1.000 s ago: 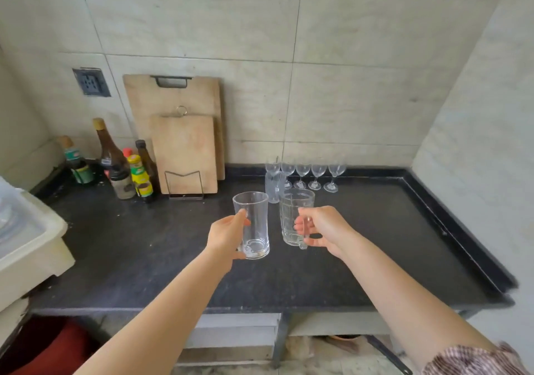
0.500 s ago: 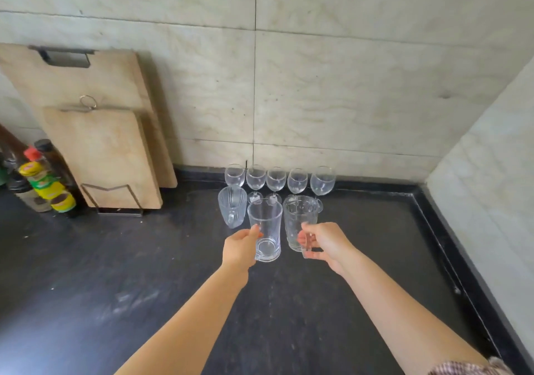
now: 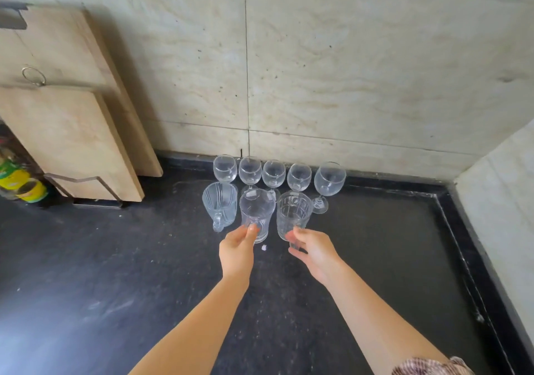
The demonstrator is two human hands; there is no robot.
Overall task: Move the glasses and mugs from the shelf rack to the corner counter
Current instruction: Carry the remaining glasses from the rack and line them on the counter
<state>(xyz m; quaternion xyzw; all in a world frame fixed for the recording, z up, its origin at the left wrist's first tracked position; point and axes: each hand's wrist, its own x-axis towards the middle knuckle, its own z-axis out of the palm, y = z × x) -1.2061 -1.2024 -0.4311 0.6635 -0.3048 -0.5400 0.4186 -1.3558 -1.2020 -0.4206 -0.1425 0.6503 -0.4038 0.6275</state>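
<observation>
Head view, looking down at a black bench in a tiled corner. Landmark: the row of five wine glasses standing upright along the back wall.

Left hand is closed around the lower part of a plain tumbler, fingertips on its near side. Tumbler sits upright just in front of the row's second and third glasses; whether its base touches the bench cannot be told.

Right hand grips a ribbed mug by its near side, fingers curled at the handle area, which the hand mostly hides. Mug is upright, just in front of the row's third and fourth glasses, close beside the tumbler but with a thin gap between them.

A second, patterned mug stands free to the left of the tumbler, in front of the row's first glass, handle toward the camera.

A small white speck lies on the bench between the two hands.

Well left of the row, two wooden boards lean on the wall in a wire stand. Yellow-labelled bottles sit at the far left edge, partly cut off.

A patterned sleeve shows on the right arm.
</observation>
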